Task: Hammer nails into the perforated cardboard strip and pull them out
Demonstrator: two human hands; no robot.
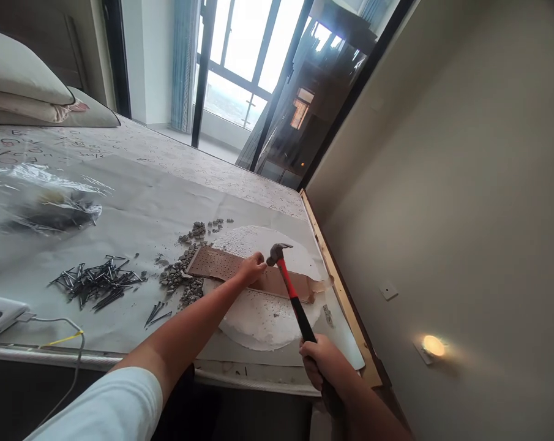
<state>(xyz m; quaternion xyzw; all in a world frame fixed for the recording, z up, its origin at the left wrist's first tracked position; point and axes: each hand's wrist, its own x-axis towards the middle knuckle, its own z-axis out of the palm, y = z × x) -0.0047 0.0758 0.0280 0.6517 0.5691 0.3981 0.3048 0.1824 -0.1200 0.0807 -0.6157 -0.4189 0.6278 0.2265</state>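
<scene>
My right hand [322, 364] grips the black handle of a claw hammer [291, 285] with a red section below its metal head. The head is up beside my left hand [253, 268], over a long brown board [281, 285]. My left hand is closed in a pinch at the middle of that board; what its fingertips hold is too small to make out. Rows of small holes cover the board's left part. Beneath it lies a round white slab [253, 318] with a rough, crumbly surface.
Grey rubble [180, 275] lies at the slab's left edge. Farther left are a pile of nails [97, 282], a few loose nails [156, 313], a clear plastic bag [51, 208] and a white power bank [1, 315] with a cable. A wooden edge [336, 275] and wall [442, 184] bound the right side.
</scene>
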